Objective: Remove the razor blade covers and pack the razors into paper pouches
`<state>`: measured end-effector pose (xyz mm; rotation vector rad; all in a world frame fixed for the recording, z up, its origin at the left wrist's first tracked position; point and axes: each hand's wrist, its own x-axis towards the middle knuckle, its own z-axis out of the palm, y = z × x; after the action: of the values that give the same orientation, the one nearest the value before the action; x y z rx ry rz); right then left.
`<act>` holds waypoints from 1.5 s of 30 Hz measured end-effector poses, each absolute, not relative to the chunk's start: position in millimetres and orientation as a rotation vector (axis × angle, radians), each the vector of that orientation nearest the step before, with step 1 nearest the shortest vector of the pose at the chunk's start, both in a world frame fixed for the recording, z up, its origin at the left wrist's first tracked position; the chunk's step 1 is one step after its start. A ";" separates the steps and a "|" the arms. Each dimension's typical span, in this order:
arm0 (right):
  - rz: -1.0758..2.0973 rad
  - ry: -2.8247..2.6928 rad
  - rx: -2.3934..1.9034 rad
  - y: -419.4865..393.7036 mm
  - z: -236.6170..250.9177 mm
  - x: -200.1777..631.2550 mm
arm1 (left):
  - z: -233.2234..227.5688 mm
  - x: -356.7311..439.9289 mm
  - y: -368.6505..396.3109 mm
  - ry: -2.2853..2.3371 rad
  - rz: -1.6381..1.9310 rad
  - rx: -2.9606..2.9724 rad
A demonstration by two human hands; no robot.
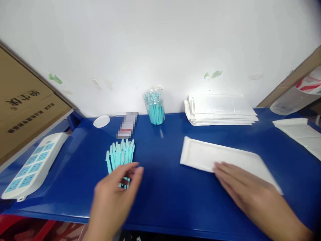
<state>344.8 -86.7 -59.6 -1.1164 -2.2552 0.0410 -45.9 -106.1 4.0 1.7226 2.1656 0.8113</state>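
My left hand point(116, 192) hovers at the near end of a fanned bunch of slim turquoise sticks with paler capped ends point(116, 154), which look like eyebrow razors. Its thumb and forefinger curve toward each other with a gap between them, and I see nothing held there. On the right, a flat white padded mailer point(200, 154) lies slantwise on the blue table point(160, 207). My right hand point(248, 189) rests over its near edge with the fingers stretched out, slightly blurred. A clear plastic cup point(154, 107) full of similar turquoise sticks stands against the wall.
White mailers are stacked point(223, 110) at the back right, and another white mailer point(301, 130) lies farther right by a clear plastic bottle point(291, 100). At left are a power strip point(35, 167), a cardboard box point(27, 107), a white round lid point(101, 121) and a pixelated item point(127, 125).
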 end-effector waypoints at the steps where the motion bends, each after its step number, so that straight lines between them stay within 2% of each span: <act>1: -0.021 -2.336 -1.050 -79.6 -56.0 329.6 | 2.2 -25.1 -100.8 2.071 0.746 1.776; 4: -0.084 -2.421 -1.009 -60.2 -43.3 299.4 | -1.9 23.2 -82.4 1.996 0.542 1.865; 8: 0.053 -2.507 -1.040 -26.7 -33.4 285.2 | -2.1 53.0 -59.7 1.941 0.489 1.884; 13: 0.307 -2.625 -1.101 4.4 -29.6 267.5 | -1.3 56.5 -43.5 1.806 0.637 1.810; 20: 0.485 -2.441 -1.134 -3.1 -21.2 251.0 | -9.3 37.5 -40.9 1.703 0.829 1.624; 25: 0.435 -2.412 -1.077 -3.5 -20.9 258.3 | -3.0 41.9 -52.9 1.764 0.963 1.799; 30: 0.376 -2.474 -1.011 -4.4 -23.2 254.9 | 0.8 52.2 -58.6 1.701 0.789 2.118; 36: 0.311 -2.502 -1.086 -2.0 -27.8 242.7 | 3.8 48.5 -67.9 1.528 0.764 2.234; 39: 0.362 -2.499 -1.137 -0.4 -24.2 240.6 | 7.9 1.0 -77.3 1.774 0.890 2.032; 41: 0.421 -2.491 -1.137 0.0 -21.5 239.7 | 10.7 -46.4 -82.7 2.202 0.938 1.762; 42: 0.448 -2.491 -1.129 -0.1 -20.6 239.1 | 11.7 -70.5 -84.5 2.468 0.846 1.620; 43: 0.471 -2.492 -1.118 -0.4 -20.2 238.4 | 12.1 -92.7 -85.5 2.681 0.570 1.475; 45: 0.503 -2.501 -1.099 -1.4 -20.5 236.9 | 10.8 -126.9 -84.2 2.744 0.379 1.380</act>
<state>236.9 -1.4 -20.5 -1.0993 -2.5005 0.5030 -126.9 -84.2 10.8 1.3797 2.7442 0.3788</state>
